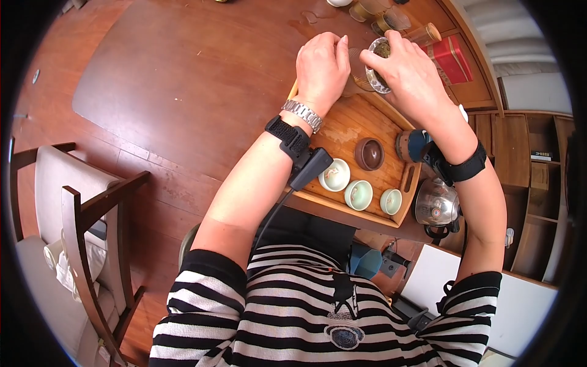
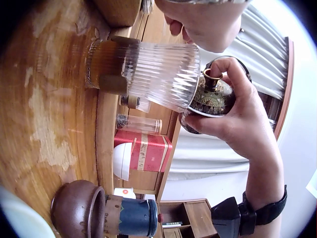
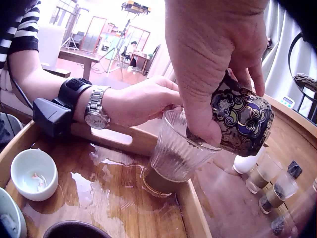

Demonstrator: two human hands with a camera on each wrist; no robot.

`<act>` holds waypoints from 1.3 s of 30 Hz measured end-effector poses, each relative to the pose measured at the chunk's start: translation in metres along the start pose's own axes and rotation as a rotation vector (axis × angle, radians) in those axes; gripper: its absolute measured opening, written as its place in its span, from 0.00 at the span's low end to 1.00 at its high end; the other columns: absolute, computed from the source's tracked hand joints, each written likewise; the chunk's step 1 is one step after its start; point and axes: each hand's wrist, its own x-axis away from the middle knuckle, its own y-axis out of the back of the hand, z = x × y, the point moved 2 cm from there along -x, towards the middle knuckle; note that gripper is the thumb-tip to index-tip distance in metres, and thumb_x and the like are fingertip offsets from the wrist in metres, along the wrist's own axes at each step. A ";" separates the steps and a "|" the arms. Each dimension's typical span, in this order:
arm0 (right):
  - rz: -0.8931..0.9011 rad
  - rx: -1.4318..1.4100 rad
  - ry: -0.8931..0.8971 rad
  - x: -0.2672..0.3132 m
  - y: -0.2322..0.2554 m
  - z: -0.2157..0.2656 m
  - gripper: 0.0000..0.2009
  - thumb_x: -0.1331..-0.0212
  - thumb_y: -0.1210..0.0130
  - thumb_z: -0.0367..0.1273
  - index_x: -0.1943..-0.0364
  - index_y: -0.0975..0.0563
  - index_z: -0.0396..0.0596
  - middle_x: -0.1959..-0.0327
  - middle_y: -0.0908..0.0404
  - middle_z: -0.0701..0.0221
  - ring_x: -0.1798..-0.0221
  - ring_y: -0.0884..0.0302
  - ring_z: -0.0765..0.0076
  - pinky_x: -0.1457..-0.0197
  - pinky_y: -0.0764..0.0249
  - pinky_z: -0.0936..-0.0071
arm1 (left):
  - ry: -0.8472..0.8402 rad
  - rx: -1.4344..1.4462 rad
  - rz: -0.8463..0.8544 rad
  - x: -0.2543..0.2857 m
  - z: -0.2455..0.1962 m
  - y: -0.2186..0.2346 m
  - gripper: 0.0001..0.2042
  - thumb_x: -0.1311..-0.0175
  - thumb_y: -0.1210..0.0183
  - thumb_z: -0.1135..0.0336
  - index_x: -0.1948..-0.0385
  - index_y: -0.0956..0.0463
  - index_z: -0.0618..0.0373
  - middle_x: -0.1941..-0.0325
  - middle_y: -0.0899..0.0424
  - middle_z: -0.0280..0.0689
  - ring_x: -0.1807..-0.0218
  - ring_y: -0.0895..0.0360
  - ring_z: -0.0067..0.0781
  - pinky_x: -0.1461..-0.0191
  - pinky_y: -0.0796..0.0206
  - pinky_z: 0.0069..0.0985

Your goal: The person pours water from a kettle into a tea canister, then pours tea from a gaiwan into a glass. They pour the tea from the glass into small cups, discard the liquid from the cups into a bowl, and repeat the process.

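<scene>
Lidded bowl point(image 3: 242, 119) is leaning over the ribbed cup point(image 3: 171, 151), probably hard, slippery and breakable, so the right hand point(image 1: 416, 76), fingers curled, is wisely gripping lid knob point(image 2: 212, 82) and side; whether the left hand point(image 1: 321, 67) is holding anything, I cannot tell.

Gold-swirled dark gaiwan point(image 3: 242, 119), pale green cups point(image 1: 358, 196), red box point(image 2: 154, 152)

The right hand point(image 2: 237, 116) grips a patterned lidded bowl point(image 2: 210, 103), tilted at the mouth of a ribbed glass cup point(image 2: 158, 74). The left hand point(image 2: 205, 22) is just beside its rim. Below both hands, a brown cup point(image 2: 77, 210) stands on a wooden tray point(image 2: 37, 84).
</scene>
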 end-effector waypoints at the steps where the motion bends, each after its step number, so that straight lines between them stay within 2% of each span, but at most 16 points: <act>1: -0.021 0.028 0.017 0.000 0.000 0.000 0.15 0.56 0.50 0.25 0.61 0.30 0.58 0.68 0.34 0.62 0.64 0.30 0.60 0.61 0.32 0.68 | 0.004 -0.001 0.005 0.000 0.000 0.000 0.09 0.42 0.46 0.66 0.77 0.27 0.63 0.81 0.25 0.43 0.79 0.27 0.39 0.73 0.36 0.29; 19: -0.067 0.162 0.076 -0.003 0.000 0.005 0.15 0.55 0.49 0.28 0.60 0.29 0.62 0.64 0.34 0.62 0.62 0.29 0.61 0.58 0.31 0.68 | -0.011 0.000 -0.003 0.000 0.001 0.001 0.09 0.42 0.46 0.66 0.77 0.27 0.63 0.81 0.25 0.43 0.78 0.27 0.39 0.73 0.35 0.30; 35: -0.080 0.115 0.061 -0.001 0.001 0.005 0.14 0.55 0.50 0.28 0.61 0.29 0.60 0.63 0.34 0.61 0.61 0.29 0.60 0.58 0.31 0.67 | -0.022 -0.010 -0.008 -0.001 -0.001 0.002 0.10 0.42 0.46 0.65 0.77 0.27 0.63 0.81 0.25 0.43 0.78 0.27 0.40 0.73 0.35 0.30; 37: -0.095 0.108 0.051 -0.001 0.002 0.005 0.14 0.55 0.50 0.27 0.61 0.29 0.60 0.63 0.34 0.60 0.62 0.29 0.60 0.58 0.32 0.68 | 0.044 0.034 0.042 -0.001 -0.003 0.003 0.08 0.44 0.47 0.68 0.80 0.30 0.61 0.79 0.25 0.43 0.72 0.28 0.46 0.65 0.36 0.36; 39: -0.067 0.049 0.003 0.001 0.002 0.002 0.16 0.57 0.47 0.26 0.61 0.30 0.60 0.62 0.34 0.60 0.61 0.29 0.59 0.58 0.31 0.67 | 0.039 0.030 0.042 -0.001 -0.002 0.002 0.09 0.44 0.47 0.68 0.80 0.30 0.62 0.79 0.25 0.43 0.72 0.28 0.46 0.65 0.36 0.37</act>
